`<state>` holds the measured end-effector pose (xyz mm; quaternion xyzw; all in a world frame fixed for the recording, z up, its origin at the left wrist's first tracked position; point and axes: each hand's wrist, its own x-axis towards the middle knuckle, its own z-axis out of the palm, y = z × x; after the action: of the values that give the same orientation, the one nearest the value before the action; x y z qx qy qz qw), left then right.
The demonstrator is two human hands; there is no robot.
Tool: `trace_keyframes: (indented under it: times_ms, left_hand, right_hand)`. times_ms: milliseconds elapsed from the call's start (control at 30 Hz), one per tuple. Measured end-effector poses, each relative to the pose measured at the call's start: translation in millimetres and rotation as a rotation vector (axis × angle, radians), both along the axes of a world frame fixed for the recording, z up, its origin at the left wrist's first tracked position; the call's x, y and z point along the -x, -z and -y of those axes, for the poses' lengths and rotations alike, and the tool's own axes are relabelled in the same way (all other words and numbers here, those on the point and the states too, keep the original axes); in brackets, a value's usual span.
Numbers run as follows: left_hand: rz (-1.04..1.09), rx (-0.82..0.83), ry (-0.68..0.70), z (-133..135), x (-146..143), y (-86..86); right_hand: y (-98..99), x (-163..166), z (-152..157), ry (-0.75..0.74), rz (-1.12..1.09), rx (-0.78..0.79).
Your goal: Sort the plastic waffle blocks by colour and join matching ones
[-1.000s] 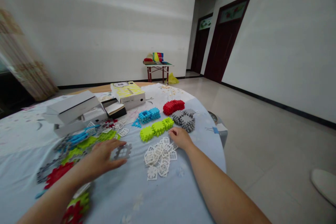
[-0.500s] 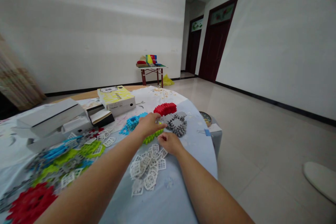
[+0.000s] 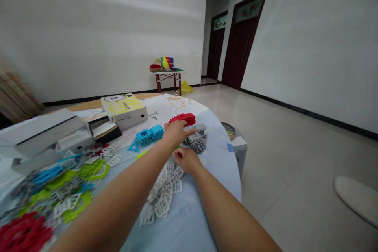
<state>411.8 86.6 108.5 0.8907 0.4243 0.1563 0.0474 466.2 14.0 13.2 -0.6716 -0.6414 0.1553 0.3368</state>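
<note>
My left hand (image 3: 176,132) reaches across the table, fingers closed on a flat grey piece, and presses it against the grey block cluster (image 3: 199,142). A red cluster (image 3: 181,118) lies just behind it and a blue cluster (image 3: 149,134) to its left. My left forearm hides most of a lime-green cluster (image 3: 141,154). My right hand (image 3: 184,160) rests curled on the cloth at the far edge of a pile of white lattice pieces (image 3: 165,196). What its fingers hold, if anything, is hidden.
Loose coloured pieces (image 3: 67,181) are spread at the left. Behind them stand white boxes (image 3: 38,132) and a yellow box (image 3: 124,106). The round table (image 3: 212,181) ends at the right beside a small stool (image 3: 238,143). Tiled floor, a small far table (image 3: 167,71) and dark doors (image 3: 245,39) lie beyond.
My left hand left the loose pieces at the left, carrying the grey piece, and moved forward and right onto the grey cluster. My right hand barely moved. The view turned right.
</note>
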Motion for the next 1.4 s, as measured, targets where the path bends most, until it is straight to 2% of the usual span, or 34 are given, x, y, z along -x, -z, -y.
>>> trace_keyframes:
  times_ms: [133,233,433,600,700,767,967,1133,1267,1400]
  left_hand:
    - [0.147,-0.014,-0.024,-1.4,54.5,-16.7]
    - [0.226,0.029,-0.062,1.7,110.7,-19.1]
    - [0.207,0.154,-0.163,19.4,223.0,1.0]
    - [0.157,0.189,-0.293,27.0,280.6,16.7]
    - [0.098,0.176,-0.392,29.9,295.3,20.4]
    - [0.048,0.162,-0.411,32.4,299.0,22.8]
    - [-0.087,0.129,-0.304,37.6,295.6,38.1]
    - [-0.184,0.049,-0.360,39.8,290.0,47.8]
    - [-0.189,0.009,-0.350,43.7,289.7,45.9]
    - [-0.033,-0.011,-0.366,48.2,293.7,32.3]
  right_hand:
    - [1.5,-0.8,1.2,-0.017,-0.041,0.013]
    - [3.6,-1.7,2.5,-0.019,-0.051,0.025]
    - [7.8,-4.9,2.6,-0.052,-0.064,0.026]
    - [7.8,-6.3,3.9,-0.071,-0.057,0.038]
    - [7.5,-6.2,4.9,-0.070,-0.046,0.031]
    - [7.8,-6.3,5.3,-0.069,-0.052,0.034]
    - [9.2,-7.3,5.4,-0.081,-0.077,0.043]
    - [9.3,-7.2,5.1,-0.078,-0.081,0.049]
    - [9.8,-7.2,4.3,-0.087,-0.084,0.051]
    - [9.9,-7.2,4.5,-0.081,-0.084,0.060]
